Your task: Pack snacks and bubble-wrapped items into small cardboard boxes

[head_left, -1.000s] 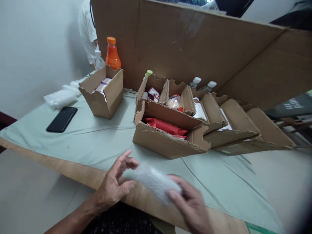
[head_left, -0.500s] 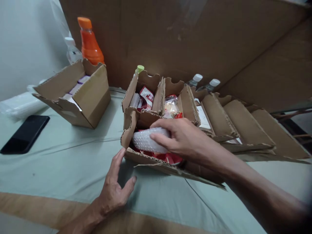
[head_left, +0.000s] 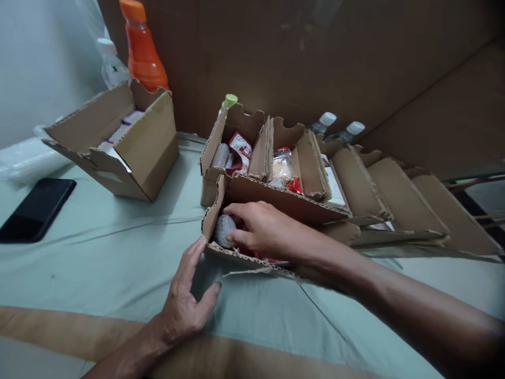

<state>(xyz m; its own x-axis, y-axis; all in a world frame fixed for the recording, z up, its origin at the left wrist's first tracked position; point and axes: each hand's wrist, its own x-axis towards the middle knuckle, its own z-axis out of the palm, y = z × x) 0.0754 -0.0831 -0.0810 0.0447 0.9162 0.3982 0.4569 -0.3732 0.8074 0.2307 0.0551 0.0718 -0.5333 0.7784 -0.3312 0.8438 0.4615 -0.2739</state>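
Observation:
My right hand (head_left: 264,231) reaches into the nearest open cardboard box (head_left: 252,263) and presses a white bubble-wrapped packet (head_left: 224,230) down onto red packets inside. Its fingers curl over the packet. My left hand (head_left: 189,300) rests open on the pale green cloth, fingertips touching the box's front left corner. Behind this box, two more box compartments (head_left: 268,158) hold snack packets and sachets.
An open cardboard box (head_left: 118,142) with purple-white packs stands at the left, an orange bottle (head_left: 142,50) behind it. A black phone (head_left: 35,210) lies at far left. Flattened box flaps (head_left: 394,200) stretch right. A tall cardboard wall (head_left: 315,58) backs the table.
The white packet went from both hands at the table edge into the nearest box. My right hand has pushed it deeper; my left hand came to rest against the box's corner.

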